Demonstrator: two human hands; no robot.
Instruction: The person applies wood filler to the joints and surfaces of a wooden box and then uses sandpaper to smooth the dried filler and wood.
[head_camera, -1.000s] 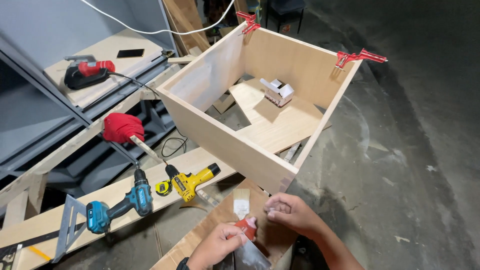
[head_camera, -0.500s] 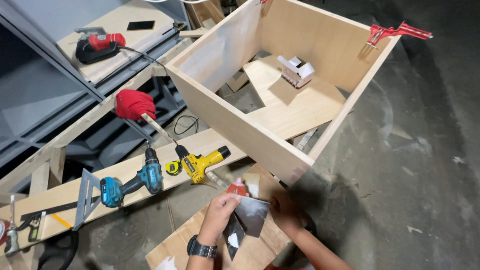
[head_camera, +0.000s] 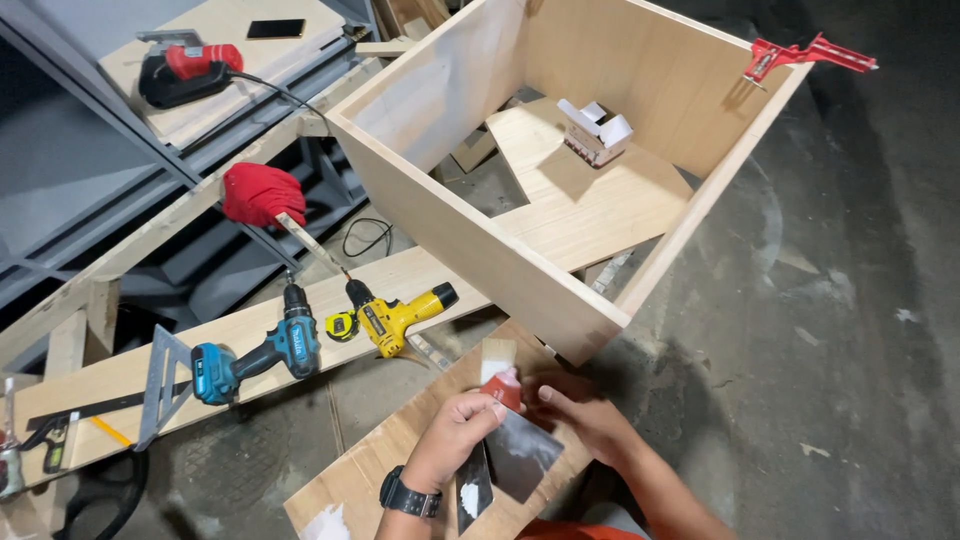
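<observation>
Head view shows the left hand (head_camera: 455, 432) with fingers clamped on a red-handled putty knife (head_camera: 505, 392), its grey blade (head_camera: 522, 452) angled down over a plywood board (head_camera: 400, 450). Opposite, the right hand (head_camera: 585, 415) has fingers curled against the same tool; whether they grip it, I cannot tell. Just beyond the fingers stands an open wooden box (head_camera: 500, 260); to their left lie a yellow drill (head_camera: 395, 315) and a blue drill (head_camera: 255, 355).

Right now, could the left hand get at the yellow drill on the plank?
Probably yes: the yellow drill lies just beyond the left hand with nothing between them, though that hand is gripping a putty knife it would likely need to drop.
</observation>
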